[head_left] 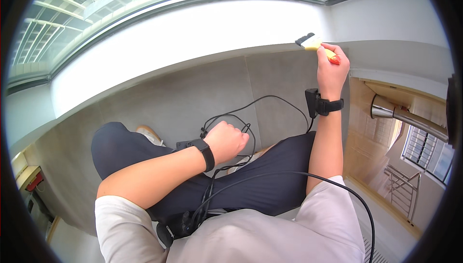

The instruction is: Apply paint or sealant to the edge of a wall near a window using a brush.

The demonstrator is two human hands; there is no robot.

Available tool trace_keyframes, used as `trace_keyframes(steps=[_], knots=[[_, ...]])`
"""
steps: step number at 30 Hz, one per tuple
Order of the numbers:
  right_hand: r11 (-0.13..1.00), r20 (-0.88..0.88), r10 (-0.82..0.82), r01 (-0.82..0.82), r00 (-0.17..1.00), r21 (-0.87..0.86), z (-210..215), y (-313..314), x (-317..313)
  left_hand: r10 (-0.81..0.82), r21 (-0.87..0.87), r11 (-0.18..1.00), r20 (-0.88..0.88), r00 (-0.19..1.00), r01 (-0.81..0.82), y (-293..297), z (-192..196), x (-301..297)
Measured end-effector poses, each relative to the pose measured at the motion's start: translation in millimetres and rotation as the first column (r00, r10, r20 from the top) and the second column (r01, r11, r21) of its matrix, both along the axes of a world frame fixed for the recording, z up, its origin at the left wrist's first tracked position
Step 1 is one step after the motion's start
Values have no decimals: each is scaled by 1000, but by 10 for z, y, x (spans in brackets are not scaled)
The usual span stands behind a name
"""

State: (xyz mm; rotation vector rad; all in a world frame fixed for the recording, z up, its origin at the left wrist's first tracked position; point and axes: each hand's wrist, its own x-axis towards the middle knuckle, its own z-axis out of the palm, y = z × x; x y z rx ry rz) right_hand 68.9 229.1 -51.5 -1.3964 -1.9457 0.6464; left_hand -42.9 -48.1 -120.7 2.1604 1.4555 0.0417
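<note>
At the upper right my right hand point(333, 70) is closed round the handle of a flat paintbrush point(312, 42). The brush has dark bristles, a pale metal band and a yellow handle with a red end. Its bristles point left, over the front edge of the white windowsill point(193, 31); whether they touch it I cannot tell. My left hand point(225, 142) is curled into a fist above my lap, beside a loop of black cable point(270, 96). No object shows in that fist, though its palm side is turned away.
A window point(82, 26) runs along the far side. Grey floor tiles point(202, 87) lie below the sill. On the right stands a wooden frame point(361, 118) with a metal bar point(419, 123). Black straps with small devices sit on both wrists, their cables crossing my lap.
</note>
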Motion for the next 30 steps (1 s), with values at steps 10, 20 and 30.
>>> trace_keyframes(steps=[10, 20, 30], knots=[[708, -430, 541, -667, 723, -230, -427, -1004, -1548, 0, -29, 1000, 37, 999, 1, -16, 55, -40], [992, -134, 64, -78, 989, -103, -363, 581, 213, -29, -24, 999, -16, 999, 29, -38, 86, -50], [764, -531, 398, -591, 748, -260, -306, -169, -811, -60, -73, 996, -15, 998, 58, -13, 59, -44]])
